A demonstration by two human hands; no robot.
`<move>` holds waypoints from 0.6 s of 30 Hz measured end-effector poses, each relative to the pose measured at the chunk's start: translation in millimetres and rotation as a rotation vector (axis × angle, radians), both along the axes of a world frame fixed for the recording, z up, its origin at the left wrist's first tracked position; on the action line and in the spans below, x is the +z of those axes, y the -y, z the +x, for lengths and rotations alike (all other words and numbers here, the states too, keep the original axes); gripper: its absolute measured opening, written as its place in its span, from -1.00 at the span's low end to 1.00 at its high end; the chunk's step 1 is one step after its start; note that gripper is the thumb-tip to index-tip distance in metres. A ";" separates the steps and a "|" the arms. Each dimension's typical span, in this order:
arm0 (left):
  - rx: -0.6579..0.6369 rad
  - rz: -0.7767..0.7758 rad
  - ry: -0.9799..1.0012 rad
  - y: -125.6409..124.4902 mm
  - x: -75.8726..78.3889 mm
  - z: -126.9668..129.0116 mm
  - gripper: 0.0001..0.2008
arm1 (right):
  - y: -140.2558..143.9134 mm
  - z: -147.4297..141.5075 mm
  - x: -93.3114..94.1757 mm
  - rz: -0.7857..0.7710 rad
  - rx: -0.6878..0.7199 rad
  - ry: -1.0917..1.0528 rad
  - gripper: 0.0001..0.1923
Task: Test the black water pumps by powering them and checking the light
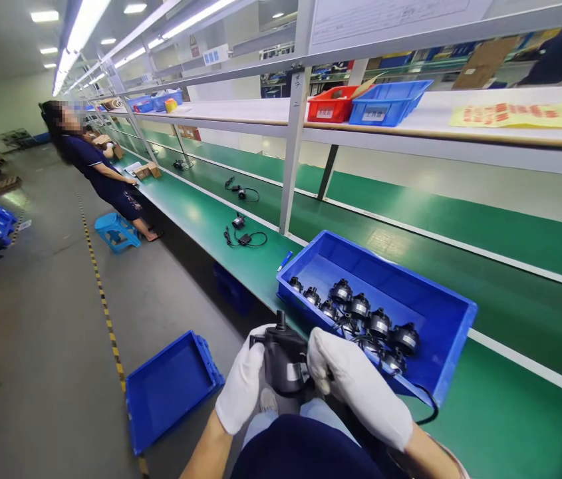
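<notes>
head view: gloved left hand (243, 389) and right hand (358, 386) closed around a black pump (283, 362), held over the lap just before a blue bin (440, 319) of like pumps on the green bench (510, 406).

Hiding most of the black pump (283, 362) behind both gloved grips; blurring the co-worker's face (68, 120) at ten o'clock; cutting off forearms and lap at six o'clock; leaving bin labels (374, 115) illegible.
</notes>
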State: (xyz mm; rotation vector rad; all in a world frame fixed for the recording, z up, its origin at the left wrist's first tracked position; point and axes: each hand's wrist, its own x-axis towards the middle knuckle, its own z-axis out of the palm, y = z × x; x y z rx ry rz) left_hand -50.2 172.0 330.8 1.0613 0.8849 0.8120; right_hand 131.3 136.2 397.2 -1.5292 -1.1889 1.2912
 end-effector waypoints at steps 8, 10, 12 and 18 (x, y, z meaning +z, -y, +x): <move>-0.121 -0.472 0.571 -6.5 -46.2 11.0 -0.58 | 14.4 -6.9 -15.1 -0.064 0.034 0.006 -0.50; -0.096 -0.383 0.526 -7.4 -38.7 11.8 -0.54 | 12.4 -10.4 -21.5 -0.076 0.056 0.027 -0.56; -0.057 -0.194 0.383 -5.1 -20.7 9.0 -0.51 | 7.9 -14.6 -21.3 -0.078 0.086 0.075 -0.74; -0.131 0.407 -0.153 -15.7 56.5 -13.9 -0.33 | -4.1 -14.9 11.3 0.067 0.201 -0.076 -0.60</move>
